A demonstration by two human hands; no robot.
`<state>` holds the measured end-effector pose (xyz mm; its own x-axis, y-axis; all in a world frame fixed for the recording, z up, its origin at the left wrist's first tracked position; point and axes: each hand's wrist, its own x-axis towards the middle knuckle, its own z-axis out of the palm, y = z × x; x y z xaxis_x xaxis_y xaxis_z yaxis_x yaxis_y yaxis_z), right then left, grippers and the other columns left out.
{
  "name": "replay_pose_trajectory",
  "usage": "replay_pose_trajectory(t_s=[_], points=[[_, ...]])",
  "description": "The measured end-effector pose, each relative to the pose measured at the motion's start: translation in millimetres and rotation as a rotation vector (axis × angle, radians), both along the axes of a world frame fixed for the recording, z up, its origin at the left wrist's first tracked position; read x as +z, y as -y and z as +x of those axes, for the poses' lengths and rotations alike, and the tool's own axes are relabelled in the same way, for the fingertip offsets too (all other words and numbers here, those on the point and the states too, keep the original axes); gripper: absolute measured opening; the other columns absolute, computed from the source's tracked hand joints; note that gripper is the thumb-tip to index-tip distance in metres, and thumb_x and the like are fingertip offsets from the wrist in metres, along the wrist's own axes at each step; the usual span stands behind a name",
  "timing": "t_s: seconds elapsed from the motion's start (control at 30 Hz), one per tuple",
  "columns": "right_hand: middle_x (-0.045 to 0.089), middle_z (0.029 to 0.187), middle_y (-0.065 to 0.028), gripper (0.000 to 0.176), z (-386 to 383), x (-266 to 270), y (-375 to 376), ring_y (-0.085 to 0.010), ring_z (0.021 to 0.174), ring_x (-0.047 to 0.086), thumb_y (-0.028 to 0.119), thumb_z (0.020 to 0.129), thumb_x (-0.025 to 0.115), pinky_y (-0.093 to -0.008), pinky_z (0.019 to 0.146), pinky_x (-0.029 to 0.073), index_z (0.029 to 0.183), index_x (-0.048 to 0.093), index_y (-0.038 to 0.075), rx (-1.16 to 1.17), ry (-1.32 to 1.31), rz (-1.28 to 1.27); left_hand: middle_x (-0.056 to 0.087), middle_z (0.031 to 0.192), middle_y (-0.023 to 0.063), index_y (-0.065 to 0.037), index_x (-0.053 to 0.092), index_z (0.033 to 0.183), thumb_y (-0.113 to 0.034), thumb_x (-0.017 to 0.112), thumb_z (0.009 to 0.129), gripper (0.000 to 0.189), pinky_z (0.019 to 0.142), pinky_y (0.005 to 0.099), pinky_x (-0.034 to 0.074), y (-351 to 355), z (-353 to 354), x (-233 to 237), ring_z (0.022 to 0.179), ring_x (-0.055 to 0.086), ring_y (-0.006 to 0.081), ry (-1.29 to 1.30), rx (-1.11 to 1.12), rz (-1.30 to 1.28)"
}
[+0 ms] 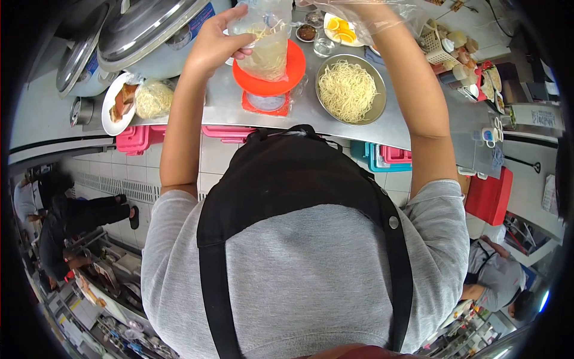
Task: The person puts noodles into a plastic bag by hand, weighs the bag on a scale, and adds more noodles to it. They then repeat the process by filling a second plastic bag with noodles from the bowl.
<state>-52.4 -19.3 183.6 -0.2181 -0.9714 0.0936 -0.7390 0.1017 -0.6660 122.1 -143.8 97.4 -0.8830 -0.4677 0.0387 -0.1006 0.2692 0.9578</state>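
Observation:
My left hand [222, 40] grips the upper side of a clear plastic bag [263, 55] with some pale noodles in it. The bag stands on the round orange pan [297, 72] of a small scale [267, 103]. My right hand [366, 8] reaches to the top edge of the view, where its fingers are cut off. Loose clear plastic [391, 17] hangs by that wrist. To the right of the scale sits a metal bowl [383, 90] heaped with thin yellow noodles [347, 91].
Big lidded pots [149, 36] stand at the left. Near them are a white plate of meat [113, 122] and a bagged noodle portion [153, 100]. A glass [324, 46] and orange slices [341, 30] lie behind the bowl. Co-workers stand behind on both sides.

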Motion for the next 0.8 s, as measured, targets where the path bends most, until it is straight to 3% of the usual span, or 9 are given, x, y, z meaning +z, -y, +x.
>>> replay_pose_trajectory(t_s=[0.13, 0.2, 0.27, 0.33, 0.47, 0.57, 0.63, 0.67, 0.8], points=[[0.065, 0.094, -0.0147, 0.044, 1.9, -33.9, -2.2, -0.0214, 0.087, 0.060, 0.042, 0.086, 0.055, -0.0317, 0.081, 0.046, 0.105, 0.062, 0.003, -0.120, 0.075, -0.176, 0.052, 0.127, 0.0109, -0.001, 0.047, 0.127, -0.010, 0.066, 0.074, 0.057, 0.047, 0.0180, 0.045, 3.3, -1.1, 0.5, 0.062, 0.062, 0.0101, 0.053, 0.001, -0.124], [0.063, 0.102, -0.0150, 0.055, 2.0, -31.0, -1.0, -0.0203, 0.092, 0.059, 0.051, 0.088, 0.047, -0.0325, 0.080, 0.046, 0.113, 0.058, 0.003, -0.209, -0.009, 0.366, 0.052, 0.127, 0.0112, -0.002, 0.048, 0.127, -0.010, 0.066, 0.075, 0.056, 0.047, 0.0180, 0.045, 3.5, -2.3, -0.4, 0.062, 0.062, 0.0105, 0.043, 0.009, -0.140], [0.058, 0.115, -0.0145, 0.062, -31.8, -81.3, 15.0, -0.0218, 0.099, 0.056, 0.056, 0.088, 0.040, -0.0376, 0.078, 0.046, 0.120, 0.052, 0.005, -0.012, 0.126, 0.460, 0.052, 0.126, 0.0115, -0.003, 0.048, 0.127, -0.011, 0.066, 0.075, 0.056, 0.046, 0.0180, 0.045, 3.4, -3.0, 0.0, 0.062, 0.063, 0.0109, 0.032, 0.016, -0.154], [0.057, 0.115, -0.0131, 0.065, -38.7, -118.0, 20.7, -0.0240, 0.099, 0.055, 0.059, 0.088, 0.039, -0.0419, 0.075, 0.046, 0.121, 0.051, 0.005, -0.117, 0.805, 0.172, 0.052, 0.126, 0.0121, -0.005, 0.048, 0.128, -0.011, 0.066, 0.075, 0.056, 0.046, 0.0182, 0.045, 3.7, -2.4, 0.8, 0.061, 0.063, 0.0111, 0.037, 0.024, -0.154], [0.053, 0.089, -0.0072, 0.064, -36.7, -112.7, 20.4, -0.0185, 0.076, 0.050, 0.060, 0.087, 0.040, -0.0348, 0.067, 0.045, 0.116, 0.053, 0.005, -0.188, 0.828, 0.412, 0.049, 0.130, 0.0127, -0.006, 0.046, 0.130, -0.012, 0.065, 0.075, 0.058, 0.046, 0.0182, 0.044, 8.1, -2.1, -0.5, 0.060, 0.063, 0.0112, 0.047, 0.010, -0.170], [0.049, 0.077, -0.0016, 0.060, -24.2, -99.7, 10.6, -0.0140, 0.068, 0.045, 0.062, 0.086, 0.040, -0.0311, 0.061, 0.043, 0.105, 0.055, 0.007, -0.169, 0.784, 0.366, 0.060, 0.112, 0.0097, -0.005, 0.054, 0.120, -0.011, 0.065, 0.075, 0.046, 0.045, 0.0185, 0.044, 8.4, -1.4, -0.2, 0.059, 0.062, 0.0096, -0.012, 0.032, -0.195], [0.047, 0.074, 0.0008, 0.056, -38.1, -117.4, 17.9, -0.0125, 0.066, 0.045, 0.062, 0.086, 0.041, -0.0297, 0.059, 0.040, 0.100, 0.054, 0.009, -0.102, 0.942, 0.405, 0.056, 0.120, 0.0153, -0.001, 0.051, 0.124, -0.012, 0.068, 0.070, 0.058, 0.094, 0.0303, 0.040, 9.8, 0.1, 8.1, 0.110, 0.052, 0.0217, 0.022, -0.007, -0.323], [0.046, 0.070, 0.0031, 0.053, -46.0, -127.4, 21.2, -0.0110, 0.064, 0.044, 0.063, 0.085, 0.042, -0.0283, 0.057, 0.038, 0.094, 0.053, 0.012, -0.035, 1.099, 0.441, 0.056, 0.120, 0.0153, -0.001, 0.051, 0.124, -0.012, 0.068, 0.070, 0.058, 0.094, 0.0303, 0.040, 9.3, 0.3, 8.2, 0.110, 0.052, 0.0217, 0.022, -0.005, -0.322], [0.043, 0.066, 0.0058, 0.046, -32.9, -116.5, 15.1, -0.0089, 0.061, 0.043, 0.061, 0.085, 0.045, -0.0252, 0.053, 0.034, 0.088, 0.049, 0.016, -0.062, 1.031, 0.474, 0.057, 0.117, 0.0152, 0.000, 0.051, 0.123, -0.010, 0.068, 0.070, 0.057, 0.093, 0.0299, 0.040, 6.9, 0.3, 7.0, 0.107, 0.054, 0.0214, -0.008, 0.008, -0.281]])
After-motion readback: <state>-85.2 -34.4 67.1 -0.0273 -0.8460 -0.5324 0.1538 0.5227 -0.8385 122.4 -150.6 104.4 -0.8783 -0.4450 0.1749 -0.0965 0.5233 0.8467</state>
